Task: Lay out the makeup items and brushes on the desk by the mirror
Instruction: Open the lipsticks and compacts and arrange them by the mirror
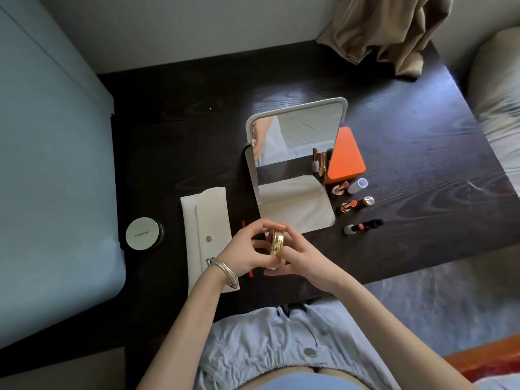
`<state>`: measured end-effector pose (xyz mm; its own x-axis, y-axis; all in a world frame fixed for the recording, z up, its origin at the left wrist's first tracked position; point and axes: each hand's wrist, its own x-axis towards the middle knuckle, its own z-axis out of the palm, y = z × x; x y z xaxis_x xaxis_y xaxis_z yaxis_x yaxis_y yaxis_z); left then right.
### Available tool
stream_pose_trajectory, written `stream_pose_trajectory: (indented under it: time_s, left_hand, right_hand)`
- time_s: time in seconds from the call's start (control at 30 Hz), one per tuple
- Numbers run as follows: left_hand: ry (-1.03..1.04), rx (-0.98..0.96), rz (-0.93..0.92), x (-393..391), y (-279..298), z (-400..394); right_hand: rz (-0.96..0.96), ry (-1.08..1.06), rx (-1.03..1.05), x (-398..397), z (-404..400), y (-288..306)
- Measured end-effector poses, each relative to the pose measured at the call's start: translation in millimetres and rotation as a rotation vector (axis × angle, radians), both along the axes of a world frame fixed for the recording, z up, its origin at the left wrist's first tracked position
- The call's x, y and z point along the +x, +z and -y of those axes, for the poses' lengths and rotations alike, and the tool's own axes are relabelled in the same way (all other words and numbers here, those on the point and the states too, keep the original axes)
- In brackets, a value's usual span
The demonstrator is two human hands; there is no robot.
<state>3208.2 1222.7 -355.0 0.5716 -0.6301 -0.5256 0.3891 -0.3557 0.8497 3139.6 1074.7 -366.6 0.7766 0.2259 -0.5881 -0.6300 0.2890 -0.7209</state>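
While both hands meet above the near part of the dark wooden desk (174, 153), they hold a round gold compact (277, 242) between them, lifted off the surface and turned on its edge so its shiny rim faces up. The left hand (244, 253), with silver bangles (223, 273) on the wrist, has its fingers curled closed around the left side of the compact, thumb on top. The right hand (302, 260) closes on the right side, its fingertips pressed to the rim and the palm cupped underneath. Just beyond the hands stands a folding mirror (295, 136) with a pale frame, its flat base (295, 205) lying toward the person. Left of the hands lies a long white pouch (206, 235) with a snap button, and a red pencil (244, 223) shows partly beside it, mostly hidden under the left hand. Farther left, near the desk edge, sits a round silver-lidded compact (143, 233). Right of the mirror rests an orange box (347, 156), and in front of it three opened lipsticks lie in a loose column: one with a rosy tip (340, 188) next to a clear cap (357, 185), one with an orange-red tip (349, 205) beside its gold-ended cap (365, 201), and one nearest the person (356, 228) touching its black cap (372, 223). A beige curtain (385, 32) drapes onto the far corner of the desk.
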Motion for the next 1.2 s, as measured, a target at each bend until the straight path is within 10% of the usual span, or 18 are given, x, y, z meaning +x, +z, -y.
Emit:
stream_pose_trajectory:
  time_s: [1.2]
  left_hand:
    - [0.016,-0.071,-0.065,-6.0,-11.6,-1.6]
  right_hand:
    - [0.068,-0.092,-0.005,-12.4,4.3,-8.2]
